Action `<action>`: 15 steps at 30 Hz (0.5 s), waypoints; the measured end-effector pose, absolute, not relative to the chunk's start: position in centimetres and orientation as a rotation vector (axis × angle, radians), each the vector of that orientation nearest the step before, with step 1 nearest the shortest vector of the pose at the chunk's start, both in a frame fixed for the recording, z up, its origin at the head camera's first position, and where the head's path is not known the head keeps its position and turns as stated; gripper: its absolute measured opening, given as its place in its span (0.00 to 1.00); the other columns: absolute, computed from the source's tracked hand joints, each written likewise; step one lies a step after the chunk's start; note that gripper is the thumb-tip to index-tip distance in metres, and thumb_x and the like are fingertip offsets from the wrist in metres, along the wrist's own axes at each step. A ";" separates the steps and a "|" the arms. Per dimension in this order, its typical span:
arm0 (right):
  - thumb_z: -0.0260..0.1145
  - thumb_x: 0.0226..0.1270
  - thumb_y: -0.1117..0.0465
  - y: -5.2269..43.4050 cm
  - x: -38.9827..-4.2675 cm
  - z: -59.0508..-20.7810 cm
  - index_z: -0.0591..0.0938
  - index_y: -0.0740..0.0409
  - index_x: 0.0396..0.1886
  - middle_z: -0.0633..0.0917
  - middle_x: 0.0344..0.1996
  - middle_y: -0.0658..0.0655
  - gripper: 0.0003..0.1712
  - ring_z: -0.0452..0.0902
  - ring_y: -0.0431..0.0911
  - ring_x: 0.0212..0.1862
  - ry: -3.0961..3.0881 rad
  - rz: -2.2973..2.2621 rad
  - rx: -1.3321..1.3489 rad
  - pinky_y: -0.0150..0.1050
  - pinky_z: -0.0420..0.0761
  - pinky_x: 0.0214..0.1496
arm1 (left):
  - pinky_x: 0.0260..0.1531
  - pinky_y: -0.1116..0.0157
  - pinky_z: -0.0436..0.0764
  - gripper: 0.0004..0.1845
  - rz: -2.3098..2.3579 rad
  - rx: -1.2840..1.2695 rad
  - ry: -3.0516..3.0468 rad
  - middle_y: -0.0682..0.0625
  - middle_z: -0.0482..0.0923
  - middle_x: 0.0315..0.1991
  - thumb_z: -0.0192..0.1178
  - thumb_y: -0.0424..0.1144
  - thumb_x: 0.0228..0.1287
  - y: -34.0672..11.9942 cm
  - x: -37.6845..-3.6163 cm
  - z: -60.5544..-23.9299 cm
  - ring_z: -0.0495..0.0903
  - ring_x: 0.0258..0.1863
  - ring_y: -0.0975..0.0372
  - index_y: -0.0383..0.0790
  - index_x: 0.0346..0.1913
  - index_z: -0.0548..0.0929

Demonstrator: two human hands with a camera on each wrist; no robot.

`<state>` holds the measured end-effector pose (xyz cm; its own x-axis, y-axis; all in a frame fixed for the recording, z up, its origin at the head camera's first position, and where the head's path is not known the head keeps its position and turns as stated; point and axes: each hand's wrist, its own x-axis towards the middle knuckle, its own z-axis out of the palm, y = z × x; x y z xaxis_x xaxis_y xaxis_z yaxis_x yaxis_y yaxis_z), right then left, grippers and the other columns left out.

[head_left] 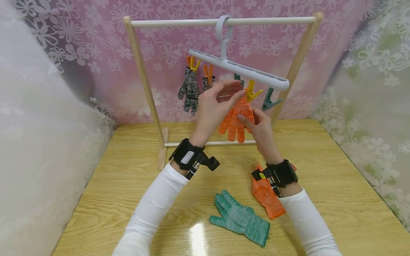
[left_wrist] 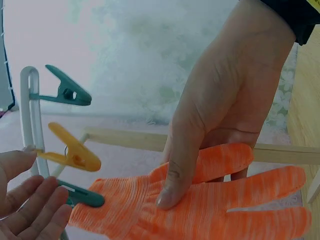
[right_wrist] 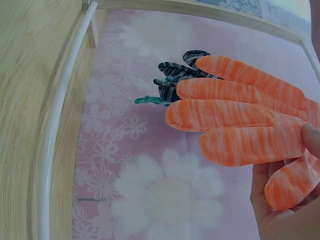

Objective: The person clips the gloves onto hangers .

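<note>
My right hand point(head_left: 264, 131) pinches an orange knit glove point(head_left: 237, 117) below its cuff, thumb in front and fingers behind. The glove hangs fingers down from a pale grey clip hanger point(head_left: 256, 74). In the left wrist view, a dark green clip point(left_wrist: 85, 195) grips the edge of the glove's cuff. A yellow clip point(left_wrist: 77, 150) and another green clip point(left_wrist: 67, 90) hang beside it with nothing in them. My left hand point(head_left: 213, 106) is at the cuff, its fingers loosely extended beside the green clip and its thumb tip at the yellow clip's upper end.
The hanger hooks over the white bar point(head_left: 179, 23) of a wooden rack. Black-and-grey gloves point(head_left: 189, 90) hang from orange and yellow clips at its left. On the table point(head_left: 128, 199) lie a green glove point(head_left: 243, 218) and another orange glove point(head_left: 267, 199), partly under my right wrist.
</note>
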<state>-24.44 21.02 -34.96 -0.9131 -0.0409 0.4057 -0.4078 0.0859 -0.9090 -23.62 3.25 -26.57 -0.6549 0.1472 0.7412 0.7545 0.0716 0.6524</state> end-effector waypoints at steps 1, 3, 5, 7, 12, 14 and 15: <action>0.68 0.72 0.57 21.0 -24.4 -35.0 0.82 0.54 0.60 0.83 0.37 0.46 0.19 0.72 0.45 0.34 -2.093 1.890 0.458 0.34 0.69 0.33 | 0.49 0.70 0.84 0.19 -1.597 -0.893 -1.875 0.44 0.87 0.50 0.70 0.37 0.66 3.5 -23.5 -26.5 0.86 0.48 0.62 0.34 0.57 0.84; 0.68 0.73 0.58 21.0 -24.4 -35.1 0.81 0.56 0.61 0.84 0.39 0.46 0.20 0.76 0.43 0.37 -2.091 1.873 0.476 0.31 0.75 0.37 | 0.49 0.72 0.83 0.21 -1.550 -0.893 -1.898 0.44 0.87 0.51 0.71 0.37 0.65 4.0 -23.4 -26.4 0.86 0.49 0.62 0.34 0.59 0.83; 0.68 0.73 0.59 21.0 -24.4 -35.2 0.81 0.58 0.62 0.85 0.42 0.46 0.21 0.79 0.42 0.41 -2.085 1.861 0.488 0.30 0.79 0.42 | 0.50 0.73 0.83 0.24 -1.520 -0.890 -1.916 0.43 0.86 0.52 0.72 0.37 0.63 4.5 -23.3 -26.3 0.86 0.50 0.62 0.34 0.60 0.83; 0.67 0.73 0.60 21.0 -24.3 -35.3 0.80 0.59 0.64 0.85 0.45 0.46 0.22 0.81 0.41 0.45 -2.089 1.847 0.494 0.31 0.82 0.48 | 0.50 0.74 0.82 0.25 -1.486 -0.885 -1.927 0.43 0.86 0.52 0.73 0.38 0.62 4.9 -23.3 -26.3 0.86 0.50 0.61 0.34 0.60 0.83; 0.69 0.72 0.60 20.9 -23.8 -35.7 0.81 0.62 0.60 0.86 0.41 0.45 0.20 0.81 0.40 0.42 -2.137 1.801 0.459 0.32 0.81 0.48 | 0.49 0.74 0.82 0.25 -1.412 -0.882 -1.934 0.43 0.88 0.49 0.76 0.40 0.58 5.6 -23.2 -26.3 0.87 0.48 0.60 0.34 0.57 0.84; 0.69 0.71 0.61 20.8 -23.6 -36.0 0.81 0.66 0.55 0.84 0.35 0.46 0.17 0.78 0.41 0.36 -2.145 1.800 0.448 0.31 0.79 0.43 | 0.49 0.75 0.82 0.25 -1.378 -0.886 -1.940 0.44 0.88 0.47 0.76 0.41 0.58 5.8 -23.3 -26.3 0.87 0.47 0.61 0.34 0.56 0.84; 0.69 0.71 0.62 20.8 -23.6 -36.1 0.81 0.68 0.52 0.83 0.32 0.47 0.16 0.76 0.41 0.34 -2.147 1.804 0.444 0.32 0.77 0.40 | 0.49 0.75 0.82 0.24 -1.360 -0.886 -1.945 0.45 0.88 0.47 0.76 0.41 0.58 5.9 -23.3 -26.3 0.87 0.47 0.62 0.35 0.55 0.84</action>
<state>-23.56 20.81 -36.12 -0.9067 -0.0416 0.4198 -0.4206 0.1631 -0.8924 -23.33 5.93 -26.33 -0.5979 0.1820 0.7806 0.7957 0.2524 0.5506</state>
